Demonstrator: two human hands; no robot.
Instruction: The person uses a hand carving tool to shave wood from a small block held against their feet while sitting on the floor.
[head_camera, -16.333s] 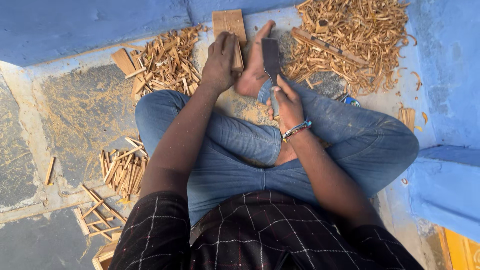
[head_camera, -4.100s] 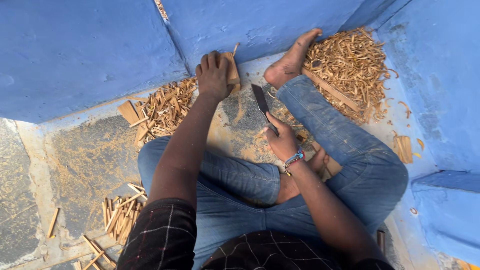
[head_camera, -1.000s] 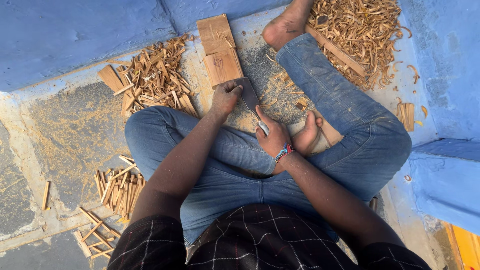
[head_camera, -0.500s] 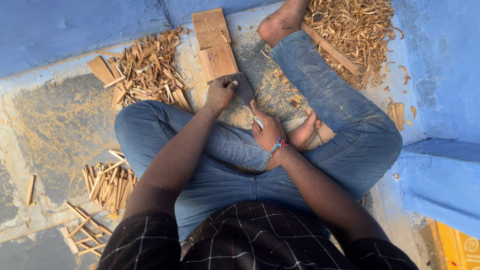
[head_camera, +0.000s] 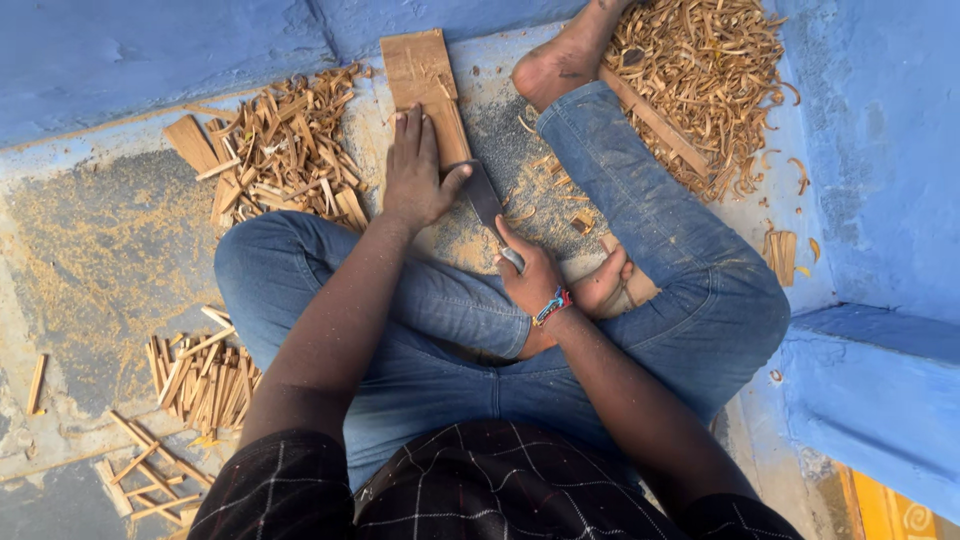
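Down on the stone floor (head_camera: 90, 260), at the far left, thin wood sticks (head_camera: 195, 375) lie in loose bundles beside the person's bent left knee (head_camera: 260, 270), with a few more scattered flat below them. Farther up, against the blue wall (head_camera: 150, 50), a heap of short split wood pieces (head_camera: 285, 150) spreads out, touching the left edge of a flat wooden plank (head_camera: 425, 85) that lies on the floor pointing away from the person. The left hand (head_camera: 418, 175) rests palm down on the near end of this plank, fingers spread flat and thumb stretched toward the right, pressing rather than gripping. Just beside that thumb is the dark blade of a knife (head_camera: 483, 197), its edge set near the plank's right side; the right hand (head_camera: 530, 280), with a beaded band at the wrist, has its grip closed around the knife handle. Sawdust covers the floor around the blade. To the right, the person's right leg in jeans stretches up to a bare foot (head_camera: 560, 60), and beyond it lies a large pile of curled wood shavings (head_camera: 700, 90) under the blue wall on the right.
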